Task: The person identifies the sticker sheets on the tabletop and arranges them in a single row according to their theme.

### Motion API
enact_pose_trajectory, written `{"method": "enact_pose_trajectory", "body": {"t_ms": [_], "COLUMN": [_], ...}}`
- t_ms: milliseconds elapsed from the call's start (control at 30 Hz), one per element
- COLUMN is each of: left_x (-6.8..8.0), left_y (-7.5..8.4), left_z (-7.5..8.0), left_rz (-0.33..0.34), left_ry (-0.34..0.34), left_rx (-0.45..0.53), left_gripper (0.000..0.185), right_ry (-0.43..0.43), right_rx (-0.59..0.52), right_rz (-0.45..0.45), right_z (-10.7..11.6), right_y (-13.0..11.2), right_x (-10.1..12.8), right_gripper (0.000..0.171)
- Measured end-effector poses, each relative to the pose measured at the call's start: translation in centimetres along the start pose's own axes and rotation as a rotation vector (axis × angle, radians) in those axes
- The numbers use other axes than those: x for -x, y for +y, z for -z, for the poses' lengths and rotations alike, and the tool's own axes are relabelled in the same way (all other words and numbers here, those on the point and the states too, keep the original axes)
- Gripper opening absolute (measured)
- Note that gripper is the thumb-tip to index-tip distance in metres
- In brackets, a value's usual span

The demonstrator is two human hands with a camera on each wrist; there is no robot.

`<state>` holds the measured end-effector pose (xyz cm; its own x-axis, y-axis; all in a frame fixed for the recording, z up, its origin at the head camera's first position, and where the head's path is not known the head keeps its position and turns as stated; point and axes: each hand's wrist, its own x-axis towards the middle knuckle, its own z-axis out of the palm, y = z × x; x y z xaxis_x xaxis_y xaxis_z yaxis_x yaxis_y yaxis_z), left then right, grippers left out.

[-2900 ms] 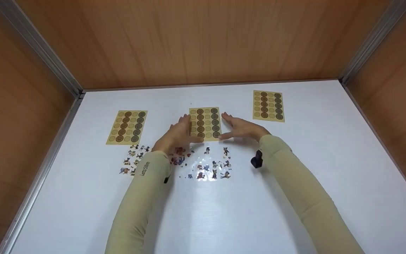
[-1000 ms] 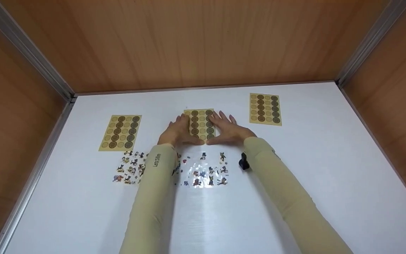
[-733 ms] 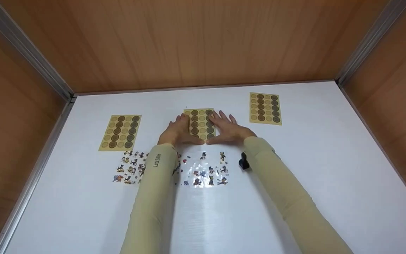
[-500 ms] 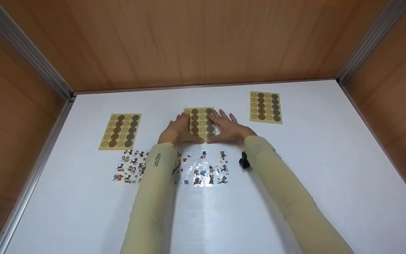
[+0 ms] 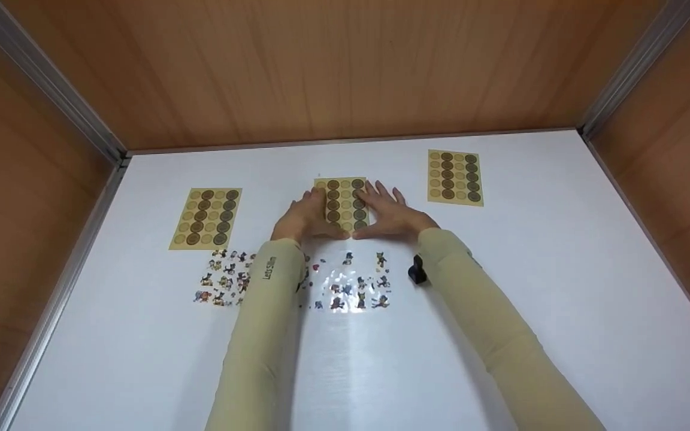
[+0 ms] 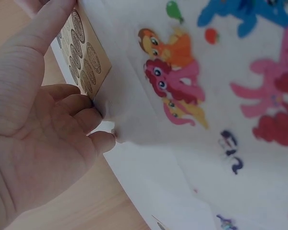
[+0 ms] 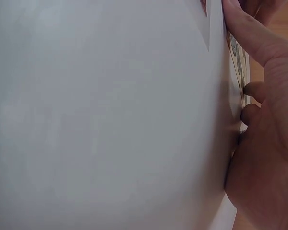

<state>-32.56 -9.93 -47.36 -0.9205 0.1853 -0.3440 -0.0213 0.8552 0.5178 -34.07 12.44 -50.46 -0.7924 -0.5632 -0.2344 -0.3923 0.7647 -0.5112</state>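
Observation:
A yellow sticker sheet (image 5: 345, 203) with columns of round pale, brown and dark stickers lies flat on the white table between both hands. My left hand (image 5: 304, 218) rests along its left edge, with the thumb stretched along the near edge. On the opposite side, my right hand (image 5: 396, 216) lays its straight fingers over the right edge, its thumb tip close to the left one. In the left wrist view, fingertips touch the table beside the yellow sheet's corner (image 6: 98, 62). The right wrist view shows the sheet only as a thin strip behind the thumb.
Matching yellow sheets lie to the left (image 5: 204, 218) and farther back on the right (image 5: 456, 178). Nearer me are clear sheets of small cartoon stickers, one partly under the left forearm (image 5: 261, 335); pony stickers (image 6: 175, 74) show up close. Wooden panels (image 5: 345, 72) wall the table.
Since the earliest frame, my right hand has moved left onto the sheet's edge, and the thumbs have come together at its near edge. Over the last second, the hands have stayed in place.

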Motion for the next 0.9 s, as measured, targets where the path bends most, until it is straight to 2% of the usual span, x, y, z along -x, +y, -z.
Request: {"method": "enact_pose_trajectory", "body": {"t_ms": [300, 567, 733, 900], "left_x": [-0.13, -0.21, -0.20, -0.19], "left_y": [-0.08, 0.28, 0.32, 0.44], "left_z": [0.03, 0.11, 0.13, 0.23], "left_rz": [0.020, -0.001, 0.008, -0.012], "left_ry": [-0.019, -0.025, -0.039, -0.046], "left_rx": [-0.003, -0.045, -0.040, -0.026], "left_gripper": [0.125, 0.124, 0.123, 0.120], "right_ry": [0.036, 0.067, 0.063, 0.070], "right_rx": [-0.021, -0.038, -0.027, -0.040], "right_rz": [0.007, 0.013, 0.018, 0.013], "right_z": [-0.47, -0.43, -0.52, -0.59], "right_y": [0.07, 0.31, 0.26, 0.12], "right_x": [0.02, 0.22, 0.26, 0.19], "right_gripper": [0.109, 0.107, 0.106, 0.107]}}
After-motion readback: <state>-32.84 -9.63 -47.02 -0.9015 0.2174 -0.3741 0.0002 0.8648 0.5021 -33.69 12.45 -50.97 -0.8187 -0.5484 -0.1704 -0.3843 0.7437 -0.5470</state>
